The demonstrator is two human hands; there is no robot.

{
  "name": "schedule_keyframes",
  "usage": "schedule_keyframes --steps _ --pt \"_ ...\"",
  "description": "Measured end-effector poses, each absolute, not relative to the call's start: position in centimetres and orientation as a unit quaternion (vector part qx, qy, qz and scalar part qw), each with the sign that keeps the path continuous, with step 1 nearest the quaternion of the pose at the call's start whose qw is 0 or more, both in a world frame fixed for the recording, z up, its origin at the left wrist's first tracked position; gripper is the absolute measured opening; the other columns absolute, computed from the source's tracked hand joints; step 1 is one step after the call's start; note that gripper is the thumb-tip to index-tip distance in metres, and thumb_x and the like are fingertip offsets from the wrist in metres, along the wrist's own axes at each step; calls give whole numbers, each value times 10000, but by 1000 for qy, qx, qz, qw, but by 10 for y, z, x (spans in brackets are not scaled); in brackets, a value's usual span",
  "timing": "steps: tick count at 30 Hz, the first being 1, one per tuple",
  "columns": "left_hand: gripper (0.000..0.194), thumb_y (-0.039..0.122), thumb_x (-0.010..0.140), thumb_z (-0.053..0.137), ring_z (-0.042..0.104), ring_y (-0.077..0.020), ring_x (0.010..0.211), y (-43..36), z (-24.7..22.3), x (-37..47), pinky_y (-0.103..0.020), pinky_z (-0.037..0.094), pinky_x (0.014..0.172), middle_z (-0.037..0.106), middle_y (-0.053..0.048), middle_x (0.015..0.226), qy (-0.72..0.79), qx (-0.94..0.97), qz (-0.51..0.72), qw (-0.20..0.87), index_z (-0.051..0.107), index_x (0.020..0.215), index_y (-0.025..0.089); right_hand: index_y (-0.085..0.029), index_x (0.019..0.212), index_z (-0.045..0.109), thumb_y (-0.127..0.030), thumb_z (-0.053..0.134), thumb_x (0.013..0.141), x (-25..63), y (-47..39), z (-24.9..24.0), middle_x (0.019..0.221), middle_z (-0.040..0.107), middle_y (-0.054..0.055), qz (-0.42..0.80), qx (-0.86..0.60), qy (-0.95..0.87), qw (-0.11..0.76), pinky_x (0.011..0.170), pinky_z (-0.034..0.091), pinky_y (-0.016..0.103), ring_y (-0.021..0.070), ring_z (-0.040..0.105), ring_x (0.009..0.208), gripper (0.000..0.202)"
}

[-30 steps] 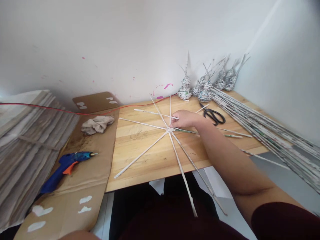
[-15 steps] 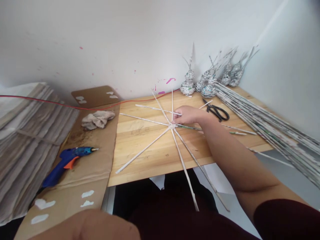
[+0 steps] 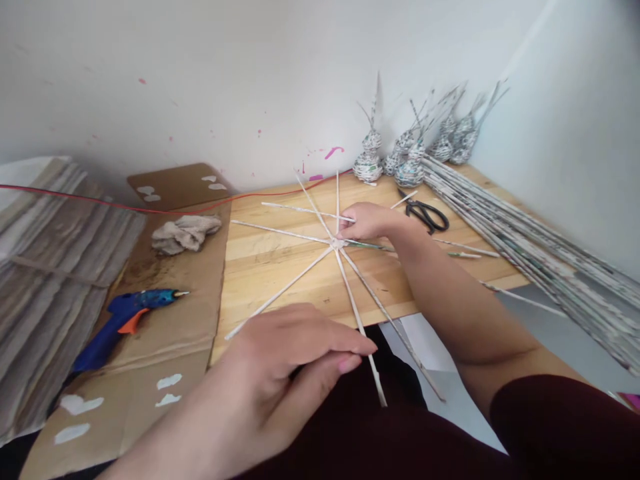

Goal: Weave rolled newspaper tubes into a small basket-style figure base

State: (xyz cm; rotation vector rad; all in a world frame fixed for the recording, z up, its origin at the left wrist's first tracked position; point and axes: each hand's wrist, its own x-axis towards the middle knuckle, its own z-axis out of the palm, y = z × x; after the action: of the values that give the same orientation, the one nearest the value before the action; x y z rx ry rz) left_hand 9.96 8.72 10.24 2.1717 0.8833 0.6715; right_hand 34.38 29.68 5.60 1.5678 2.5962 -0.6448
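Observation:
A spoked star of thin rolled-paper sticks [image 3: 283,288] lies on the wooden table, its sticks joined at a small hub [image 3: 339,245]. My right hand [image 3: 367,220] is closed just above the hub, its fingers curled around a rolled-paper stick [image 3: 305,211] that points left; its fingertips are partly hidden. Nearer to me, my left hand [image 3: 295,367] has thumb and forefinger slightly apart. Its forefinger tip overlaps a spoke [image 3: 377,383] that runs past the table's front edge; whether it touches cannot be made out.
On the cardboard [image 3: 193,320] at left are a blue glue gun [image 3: 135,310] and a crumpled cloth [image 3: 185,233]. Stacked paper [image 3: 55,267] stands beyond. Black-handled scissors [image 3: 427,215], a bundle of paper sticks [image 3: 505,223] and several woven gourd shapes [image 3: 369,163] sit at right.
My left hand has come up from the bottom edge to the near spoke, its fingers now in view. My right hand stays at the hub. The whole view has shifted slightly.

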Motion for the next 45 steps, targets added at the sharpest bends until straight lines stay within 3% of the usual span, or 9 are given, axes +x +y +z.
schedule_keyframes --steps 7,15,20,26,35,45 --pt "286 138 950 436 593 -142 828 95 68 146 -267 486 782 672 -30 862 268 903 135 307 663 1106 217 -177 854 731 -345 663 733 338 287 65 826 728 33 -213 541 814 12 568 360 224 155 620 718 218" --pt "209 190 942 501 577 -158 965 88 46 104 -311 491 866 649 -50 1018 402 861 218 221 653 1085 207 -180 851 722 -400 657 754 339 293 60 791 716 31 -195 534 823 12 562 351 234 155 605 691 249" --pt "202 189 915 545 530 -201 1150 90 32 82 -369 484 974 590 -70 1172 485 819 264 156 655 1077 238 -194 833 723 -387 653 761 337 290 61 810 721 36 -177 540 823 4 561 347 236 158 614 706 218" --pt "269 210 908 555 497 -227 1220 97 16 81 -432 493 1005 549 -79 1258 474 832 252 141 626 1161 268 -198 855 724 -357 657 764 338 290 60 859 735 44 -169 529 832 -5 582 362 235 170 633 761 196" --pt "357 117 918 446 594 -183 1138 109 11 69 -343 550 941 590 -74 1214 456 843 256 124 630 1176 281 -203 826 708 -306 652 748 333 286 56 853 736 30 -178 504 845 -30 592 366 213 149 635 749 140" --pt "313 151 916 466 618 -176 1110 115 21 73 -312 554 918 611 -73 1192 455 841 242 166 646 1143 269 -201 821 700 -247 632 739 333 286 55 827 727 13 -193 500 843 -53 582 359 202 131 621 725 116"
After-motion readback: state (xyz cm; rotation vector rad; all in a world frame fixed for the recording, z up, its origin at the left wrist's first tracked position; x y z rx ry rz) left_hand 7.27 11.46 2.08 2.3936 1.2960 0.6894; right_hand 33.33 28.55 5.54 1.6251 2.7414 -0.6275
